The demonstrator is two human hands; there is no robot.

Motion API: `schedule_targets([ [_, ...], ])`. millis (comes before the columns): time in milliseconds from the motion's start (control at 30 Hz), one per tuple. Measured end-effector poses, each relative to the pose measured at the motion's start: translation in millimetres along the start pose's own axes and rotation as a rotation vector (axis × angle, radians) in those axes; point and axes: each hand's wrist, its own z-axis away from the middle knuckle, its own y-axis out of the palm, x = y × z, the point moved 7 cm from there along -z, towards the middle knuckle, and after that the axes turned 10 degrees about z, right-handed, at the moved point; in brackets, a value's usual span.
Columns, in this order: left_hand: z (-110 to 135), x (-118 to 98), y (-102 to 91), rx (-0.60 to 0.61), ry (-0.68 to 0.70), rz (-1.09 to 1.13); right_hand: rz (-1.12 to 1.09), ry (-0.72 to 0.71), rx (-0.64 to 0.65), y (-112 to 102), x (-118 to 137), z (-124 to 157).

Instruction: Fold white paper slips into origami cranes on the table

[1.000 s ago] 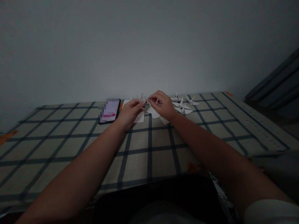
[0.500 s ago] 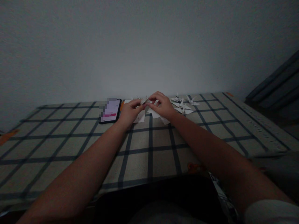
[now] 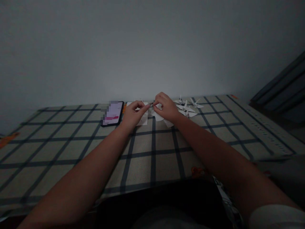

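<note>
Between the fingertips of both hands is a small piece of folded paper (image 3: 152, 104), mostly hidden by the fingers. My left hand (image 3: 133, 114) pinches it from the left, thumb against forefinger. From the right, my right hand (image 3: 166, 107) grips it in a pinch too. White paper sheets (image 3: 159, 117) lie on the cloth beneath and between the hands. Just right of my right hand sit several white folded paper cranes (image 3: 187, 112), wings spread.
A phone (image 3: 112, 113) with a lit screen lies left of my left hand. The checked tablecloth (image 3: 152, 152) covers the table, which meets a pale wall (image 3: 152, 47) at the back. Dark striped fabric (image 3: 283, 92) is at the far right.
The folded paper has turned and shows less of its white face between the fingertips. My right hand has tilted slightly; both hands stay in almost the same place.
</note>
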Motion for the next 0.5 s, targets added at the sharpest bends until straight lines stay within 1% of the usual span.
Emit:
schedule_targets([
  [67,1.2,0.7,3.0,0.042,-0.030,-0.024,0.031,-0.013,0.022,1.2,2.3,-0.1],
  [200,1.3,4.7,3.8,0.046,-0.056,-0.015,0.040,-0.029,0.072,3.7,4.8,-0.1],
  [400,1.5,7.9,4.6,0.048,-0.115,0.074,0.022,-0.031,0.040,2.2,2.8,-0.2],
  [500,2.3,8.3,4.9,0.045,-0.136,0.135,0.029,-0.034,0.045,2.5,3.4,-0.5],
])
